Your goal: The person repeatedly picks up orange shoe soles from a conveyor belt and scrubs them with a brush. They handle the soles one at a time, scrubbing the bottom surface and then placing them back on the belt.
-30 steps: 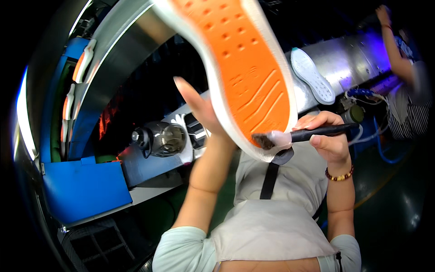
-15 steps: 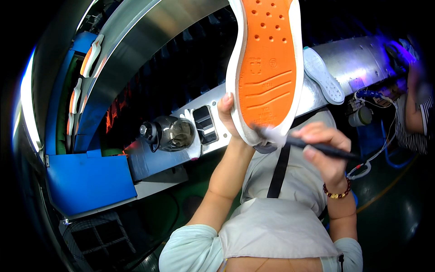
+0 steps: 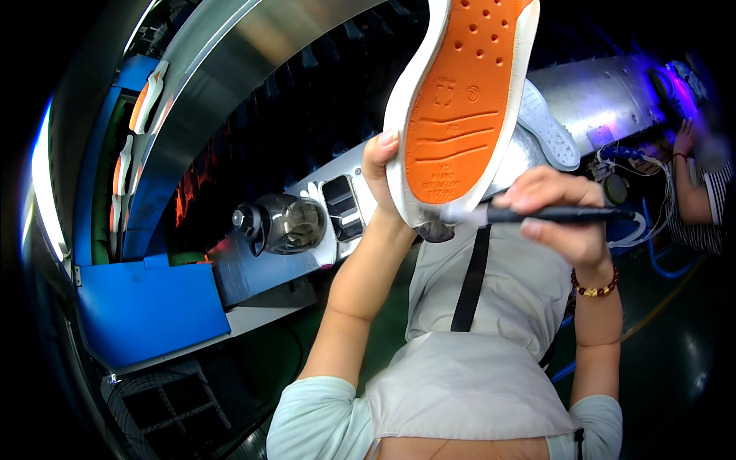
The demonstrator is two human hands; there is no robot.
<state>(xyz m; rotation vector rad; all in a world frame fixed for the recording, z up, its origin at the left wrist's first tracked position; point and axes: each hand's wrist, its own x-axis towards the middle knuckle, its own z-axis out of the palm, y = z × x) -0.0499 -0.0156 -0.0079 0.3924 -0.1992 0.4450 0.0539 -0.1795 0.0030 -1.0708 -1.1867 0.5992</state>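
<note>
Left hand (image 3: pixel 381 172) gripped the orange-and-white sole (image 3: pixel 460 130) up front, fingers hidden behind; right hand (image 3: pixel 565 211), curled round a brush (image 3: pixel 502 215), had shifted its blurred bristles (image 3: pixel 456 215) from orange toward white rim (image 3: pixel 415 208): edge brushing underway.

Gotta be a shoe factory or workshop: orange-and-white sole (image 3: pixel 460 107) up front, more soles (image 3: pixel 147 100) lined up along a blue machine housing (image 3: pixel 153 310), 1 pale sole (image 3: pixel 548 126) on a long metal bench (image 3: pixel 590 84), 1 other person (image 3: pixel 695 203) off right.
</note>
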